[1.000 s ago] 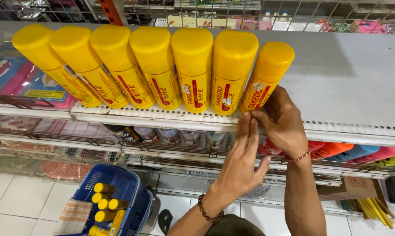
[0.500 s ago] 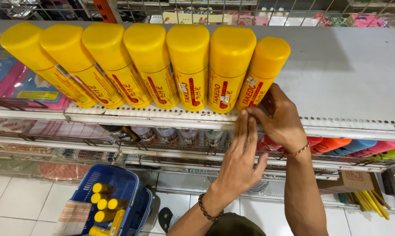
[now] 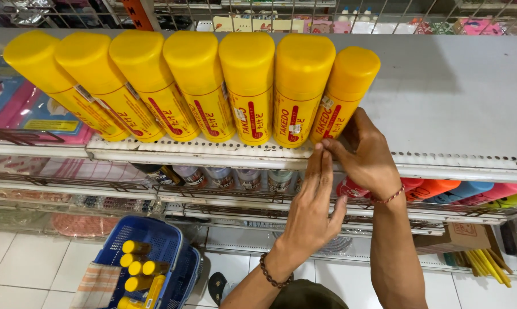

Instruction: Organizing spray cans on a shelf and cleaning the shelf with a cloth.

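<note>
Several tall yellow bottles with red markings stand in a row at the front of a white shelf. My right hand wraps around the base of the rightmost bottle, which leans a little to the left. My left hand is raised flat, fingers together, with its fingertips touching the shelf's front lip just below that bottle, next to my right thumb. A dark bead bracelet is on the left wrist and a red cord on the right.
A blue shopping basket on the tiled floor at lower left holds more yellow bottles and a striped cloth. Lower wire shelves carry small bottles and colourful items. A cardboard box sits lower right.
The view has shifted slightly. My right hand has closed more around the rightmost bottle's base and my left fingertips have risen to the shelf lip beside it.
</note>
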